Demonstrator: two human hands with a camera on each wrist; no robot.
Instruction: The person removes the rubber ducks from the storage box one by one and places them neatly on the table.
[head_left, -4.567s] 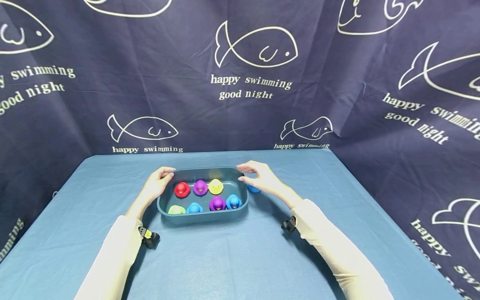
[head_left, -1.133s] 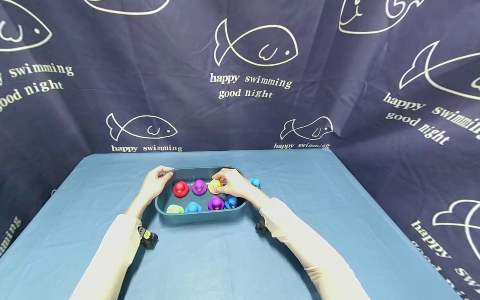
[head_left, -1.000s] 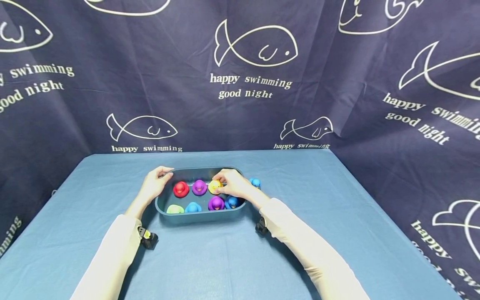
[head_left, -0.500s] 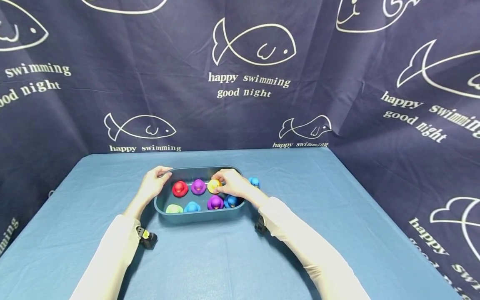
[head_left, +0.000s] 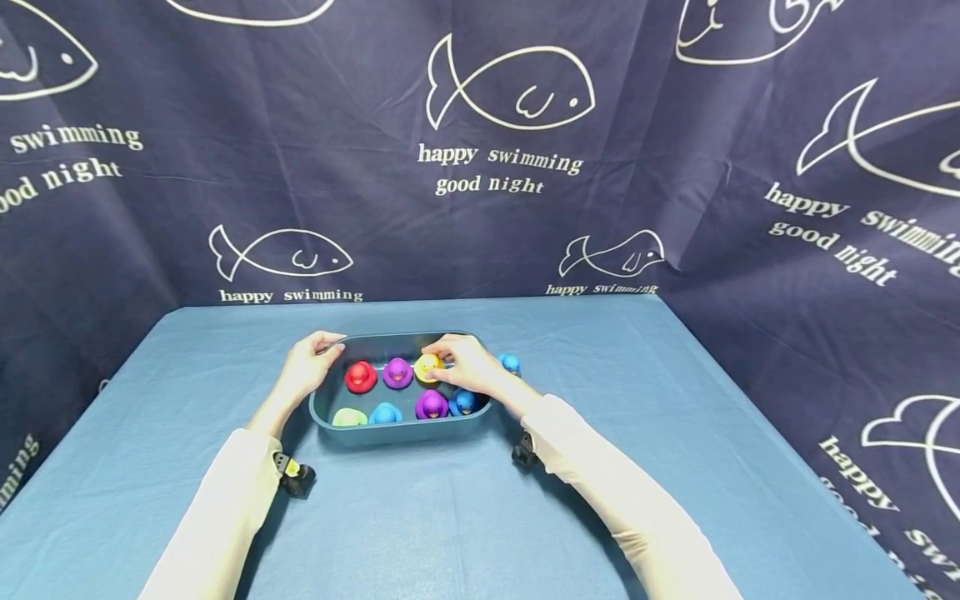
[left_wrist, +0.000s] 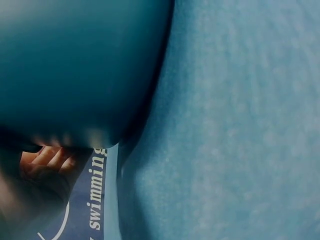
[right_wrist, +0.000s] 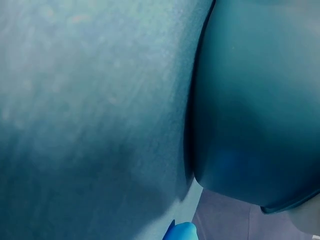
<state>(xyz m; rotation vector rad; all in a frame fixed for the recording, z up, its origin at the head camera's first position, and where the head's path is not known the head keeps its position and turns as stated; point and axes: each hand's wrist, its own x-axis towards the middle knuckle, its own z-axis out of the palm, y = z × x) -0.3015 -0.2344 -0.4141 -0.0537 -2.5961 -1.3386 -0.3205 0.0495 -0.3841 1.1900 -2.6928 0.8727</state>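
My left hand (head_left: pixel 306 367) grips the left end of a dark teal oval bin (head_left: pixel 397 433), its thumb near the rim. In the left wrist view, fingers (left_wrist: pixel 57 157) show past the bin's wall (left_wrist: pixel 75 75). Reaching over the right end, my right hand (head_left: pixel 472 365) pinches a yellow rubber duck (head_left: pixel 428 367) between thumb and fingers. Beside it in the back row sit a purple duck (head_left: pixel 398 373) and a red duck (head_left: pixel 361 377). Along the front are a green duck (head_left: pixel 349 417), a blue duck (head_left: pixel 386 413), another purple duck (head_left: pixel 432 405) and another blue duck (head_left: pixel 463 402).
A further blue duck (head_left: pixel 509 363) stands on the cloth outside the bin, by its right end, and partly shows in the right wrist view as a blue shape (right_wrist: pixel 181 231). Blue cloth covers the table (head_left: pixel 420 525). A dark fish-print curtain (head_left: pixel 390 200) hangs behind and at the sides.
My right hand has left the bin's right rim, reached inside and taken hold of the yellow duck. Over the last half second that duck has risen slightly. My left hand has stayed put.
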